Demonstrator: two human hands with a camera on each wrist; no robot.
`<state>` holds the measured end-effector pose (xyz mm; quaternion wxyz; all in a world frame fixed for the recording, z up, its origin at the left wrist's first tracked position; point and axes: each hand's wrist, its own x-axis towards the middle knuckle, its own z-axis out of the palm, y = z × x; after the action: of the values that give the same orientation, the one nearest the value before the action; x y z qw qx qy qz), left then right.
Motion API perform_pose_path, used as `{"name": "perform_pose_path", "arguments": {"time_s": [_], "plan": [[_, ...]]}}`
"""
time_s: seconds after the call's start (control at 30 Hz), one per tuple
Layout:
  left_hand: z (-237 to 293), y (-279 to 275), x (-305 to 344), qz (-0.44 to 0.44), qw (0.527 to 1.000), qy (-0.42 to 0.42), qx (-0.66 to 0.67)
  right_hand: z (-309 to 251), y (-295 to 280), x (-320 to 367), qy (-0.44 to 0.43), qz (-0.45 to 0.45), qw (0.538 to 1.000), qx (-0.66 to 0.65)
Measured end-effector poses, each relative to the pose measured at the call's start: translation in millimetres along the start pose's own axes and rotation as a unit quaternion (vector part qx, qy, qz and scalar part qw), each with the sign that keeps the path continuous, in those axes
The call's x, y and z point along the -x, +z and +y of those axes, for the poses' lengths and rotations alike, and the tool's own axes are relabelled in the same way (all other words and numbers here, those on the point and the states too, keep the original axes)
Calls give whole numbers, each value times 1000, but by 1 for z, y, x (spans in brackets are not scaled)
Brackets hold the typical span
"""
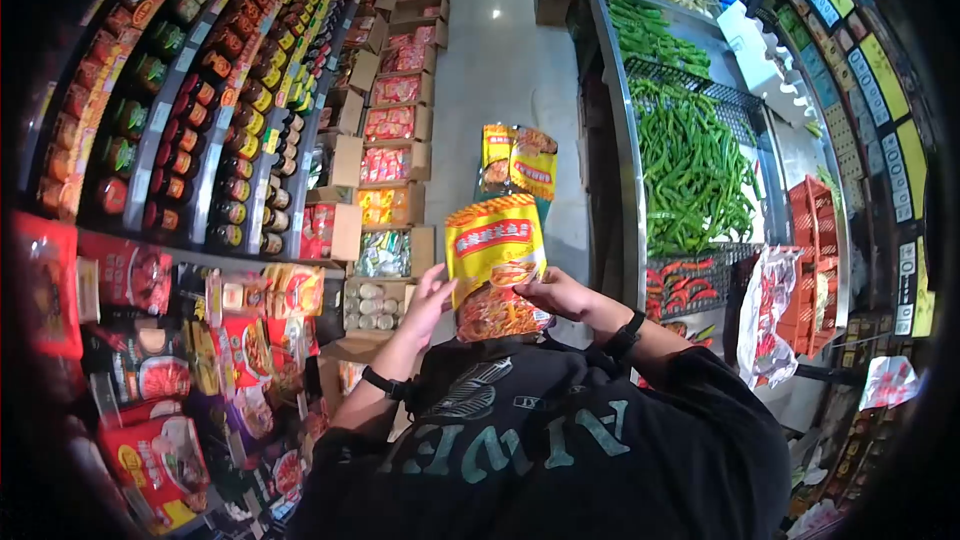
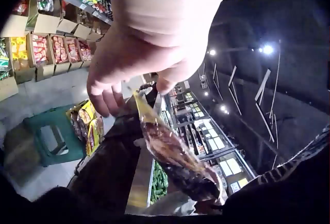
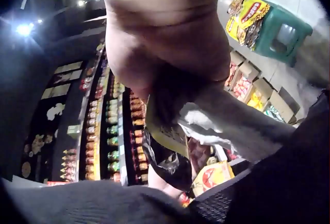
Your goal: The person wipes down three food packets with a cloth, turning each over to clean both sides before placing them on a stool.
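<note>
A yellow-and-red food packet with a picture of food on its front stands in front of the person's chest. The right hand pinches its right edge, thumb across the front and fingers hidden behind. Beside the left edge is the left hand, its fingers loosely extended. In the left wrist view the packet is seen edge-on, its upper end between the left hand's separated thumb and fingers. The right wrist view shows the right hand from behind, its fingertips hidden in shadow.
Beyond the packet, more yellow packets lie on a green stool in the aisle. Shelves of jars and open cartons line the left. Green peppers fill the stand on the right. Bagged foods hang at lower left.
</note>
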<state>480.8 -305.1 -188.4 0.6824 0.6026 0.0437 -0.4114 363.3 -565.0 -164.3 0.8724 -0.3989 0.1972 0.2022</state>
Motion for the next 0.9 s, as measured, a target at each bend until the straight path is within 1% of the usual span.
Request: {"name": "perform_pose_path", "arguments": {"time_s": [0.07, 0.1, 0.13, 0.2, 0.23, 0.27, 0.3, 0.33, 0.37, 0.4, 0.47, 0.5, 0.53, 0.57, 0.6, 0.67, 0.7, 0.73, 0.77, 0.8, 0.83, 0.9], "plan": [[0, -32, -47, 21, 998, 9, 64, -22, -23, -19, 5, 73, 997, -30], [8, -38, -66, 44, 996, 5, 79, -21, -51, -36, -3, 122, 992, -15], [15, -48, -89, 39, 994, -11, 100, -42, -47, -37, -31, 129, 990, -42], [20, -62, -125, 41, 988, -50, 141, -43, -105, -64, -30, 217, 975, -23], [25, -61, -141, 57, 988, -62, 130, -47, -129, -76, -33, 243, 969, -25], [31, -61, -156, 45, 989, -70, 121, -61, -137, -80, -26, 261, 965, -29], [36, -58, -170, 34, 990, -80, 110, -70, -155, -86, -14, 259, 965, -30], [41, -54, -178, 23, 990, -94, 98, -85, -154, -91, 0, 258, 966, -34], [46, -49, -185, 25, 990, -96, 95, -96, -151, -99, -21, 288, 956, -53], [53, -45, -195, 29, 990, -103, 92, -99, -170, -111, -17, 290, 956, -35], [57, -41, -205, 41, 988, -122, 80, -93, -220, -142, -32, 249, 966, -63], [56, -43, -208, 42, 989, -125, 70, -103, -218, -157, -39, 255, 965, -48], [54, -47, -212, 45, 989, -125, 61, -122, -209, -172, -34, 278, 957, -70], [50, -52, -213, 49, 989, -127, 53, -128, -227, -189, -31, 251, 965, -69], [44, -61, -212, 59, 985, -140, 82, -129, -249, -207, -25, 224, 972, -69], [30, -83, -205, 79, 973, -165, 142, -115, -315, -249, 24, 187, 978, -90], [30, -83, -194, 116, 966, -163, 165, -119, -325, -268, 26, 217, 970, -109], [34, -86, -181, 152, 958, -160, 185, -116, -349, -286, 63, 212, 968, -118], [15, -112, -177, 132, 925, -199, 295, -127, -352, -295, 73, 190, 970, -130], [25, -104, -163, 216, 914, -227, 260, -138, -353, -303, 81, 167, 972, -141], [13, -115, -147, 216, 915, -226, 254, -138, -363, -314, 98, 152, 973, -142], [17, -105, -128, 294, 889, -258, 239, -138, -391, -334, 123, 125, 975, -137]]}}
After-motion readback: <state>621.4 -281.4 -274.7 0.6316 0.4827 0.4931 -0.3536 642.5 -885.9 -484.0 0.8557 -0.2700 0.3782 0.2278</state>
